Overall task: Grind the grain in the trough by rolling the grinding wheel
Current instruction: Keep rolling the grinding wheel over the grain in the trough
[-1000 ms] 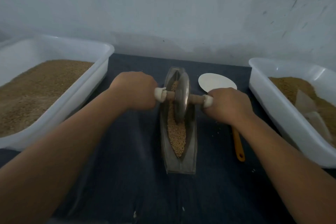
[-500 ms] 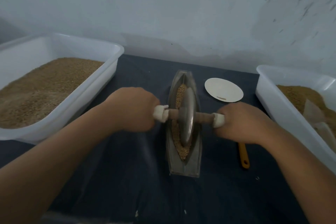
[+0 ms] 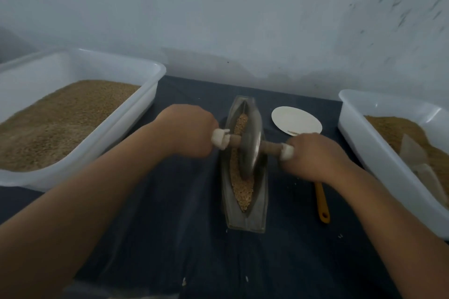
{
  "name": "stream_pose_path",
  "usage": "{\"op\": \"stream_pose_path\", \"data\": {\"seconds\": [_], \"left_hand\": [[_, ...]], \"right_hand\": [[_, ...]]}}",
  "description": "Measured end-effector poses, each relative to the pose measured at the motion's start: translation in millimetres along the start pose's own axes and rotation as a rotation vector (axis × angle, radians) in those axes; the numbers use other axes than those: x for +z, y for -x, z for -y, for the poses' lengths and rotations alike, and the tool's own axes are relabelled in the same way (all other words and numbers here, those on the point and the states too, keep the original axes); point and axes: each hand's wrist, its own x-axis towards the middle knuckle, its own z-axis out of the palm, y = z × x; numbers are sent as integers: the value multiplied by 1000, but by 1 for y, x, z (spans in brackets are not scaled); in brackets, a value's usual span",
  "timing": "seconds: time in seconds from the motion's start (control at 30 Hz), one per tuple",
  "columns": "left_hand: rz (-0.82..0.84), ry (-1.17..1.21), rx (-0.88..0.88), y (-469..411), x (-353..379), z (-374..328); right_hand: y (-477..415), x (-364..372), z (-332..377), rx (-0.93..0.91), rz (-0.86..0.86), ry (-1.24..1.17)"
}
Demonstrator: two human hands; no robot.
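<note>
On the dark cloth (image 3: 184,201) against the wall stands one narrow trough (image 3: 245,218), lengthwise away from the person, with a strip of grain (image 3: 243,192) along its channel. One grinding wheel (image 3: 250,143) stands on edge in the grain, about midway along. Two hands work it: the left hand (image 3: 187,131) and the right hand (image 3: 313,155) each wrap a fist around one end of the wooden axle, beside its white caps. Two white tubs flank the trough, the left tub (image 3: 136,114) and the right tub (image 3: 379,165), both holding brown grain. One white disc (image 3: 295,119) and one orange handle (image 3: 322,201) lie right of the trough. Against half a second ago, the wheel sits slightly farther up the trough, more grain shows at the near end, and the right hand now overlaps the disc's near edge.
</note>
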Motion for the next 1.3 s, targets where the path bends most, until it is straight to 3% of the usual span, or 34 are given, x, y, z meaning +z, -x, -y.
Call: {"op": "stream_pose_path", "data": {"seconds": [0.07, 0.13, 0.2, 0.33, 0.4, 0.53, 0.7, 0.77, 0.83, 1.0, 1.07, 1.17, 1.3], "left_hand": [[28, -19, 55, 11, -1, -1], [6, -54, 83, 10, -1, -4], [1, -38, 59, -1, -3, -3], [79, 65, -37, -29, -4, 8], [31, 59, -76, -38, -3, 8], [-99, -44, -105, -32, -2, -2], [88, 18, 18, 5, 3, 3], [80, 3, 34, 10, 7, 4], [12, -27, 14, 3, 9, 3], [-130, -96, -105, -34, 2, 1], [-132, -96, -122, -41, -2, -1], [-43, -46, -76, -31, -7, -2], [83, 10, 29, 7, -3, -2]], "right_hand": [[20, -6, -2, -20, 158, -99], [28, -4, -4, -12, 177, -143], [22, 3, -1, 37, 42, -64], [-13, 16, 8, 34, -409, 165], [-28, 16, 10, 13, -476, 140], [-32, 12, 6, 24, -366, 97], [17, 2, -2, -42, -71, 3], [27, -2, -2, -77, -3, -22], [19, 1, -1, -34, -16, -27], [-26, 16, 4, 99, -305, 81], [-35, 18, 4, 81, -341, 62], [-26, 14, 3, 62, -290, 62], [20, 5, 0, -28, -98, 27]]}}
